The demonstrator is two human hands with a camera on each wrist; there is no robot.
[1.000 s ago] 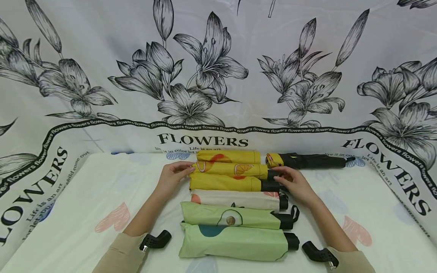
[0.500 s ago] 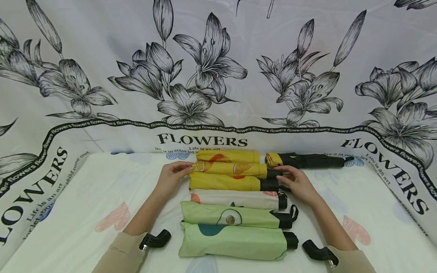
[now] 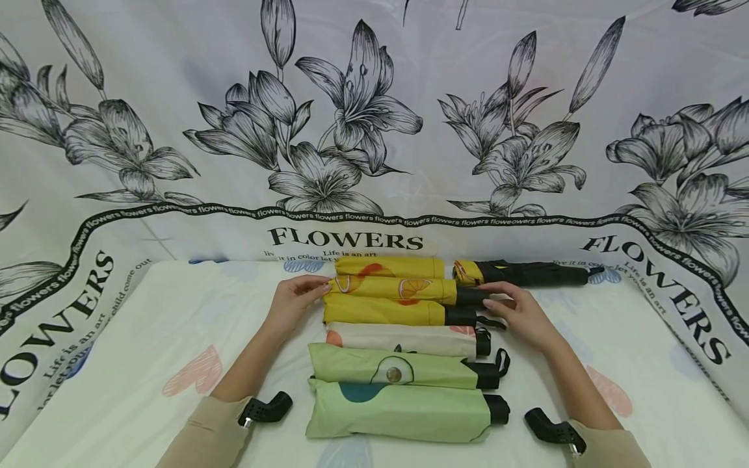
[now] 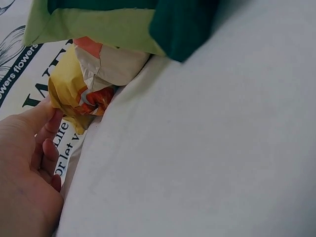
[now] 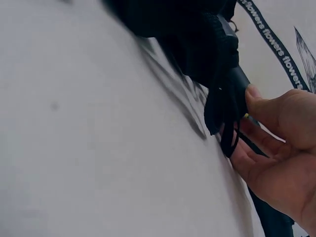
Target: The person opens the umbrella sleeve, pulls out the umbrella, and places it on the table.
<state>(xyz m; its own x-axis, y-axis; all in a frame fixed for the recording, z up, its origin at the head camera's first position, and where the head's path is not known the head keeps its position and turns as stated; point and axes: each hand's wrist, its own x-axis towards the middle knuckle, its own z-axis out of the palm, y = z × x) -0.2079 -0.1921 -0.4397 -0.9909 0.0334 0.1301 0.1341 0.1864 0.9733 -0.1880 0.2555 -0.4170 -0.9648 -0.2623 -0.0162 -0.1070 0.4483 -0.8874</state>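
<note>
Folded umbrellas lie in a stacked row. My left hand (image 3: pixel 295 300) pinches the left end of the yellow umbrella with orange-slice prints (image 3: pixel 380 291); the left wrist view shows fingertips at the yellow fabric (image 4: pixel 66 86). My right hand (image 3: pixel 523 316) holds the far end of that umbrella's black handle (image 3: pixel 470 296) between thumb and fingers. In the right wrist view the thumb touches the dark handle (image 5: pixel 238 89), beside a hanging strap (image 5: pixel 229 140). Another yellow umbrella (image 3: pixel 383 312) lies just in front, and one more yellow umbrella (image 3: pixel 389 267) just behind.
Nearer me lie a cream umbrella (image 3: pixel 404 339), a light green avocado umbrella (image 3: pixel 351 364) and a larger green umbrella (image 3: pixel 421 416). A black and yellow umbrella (image 3: pixel 526 274) lies at back right. The printed cloth (image 3: pixel 222 312) covers the surface and rises behind.
My right hand has shifted slightly right along the handle, so more of the handle shows. The left hand stays at the umbrella's left end. The umbrellas keep their arrangement.
</note>
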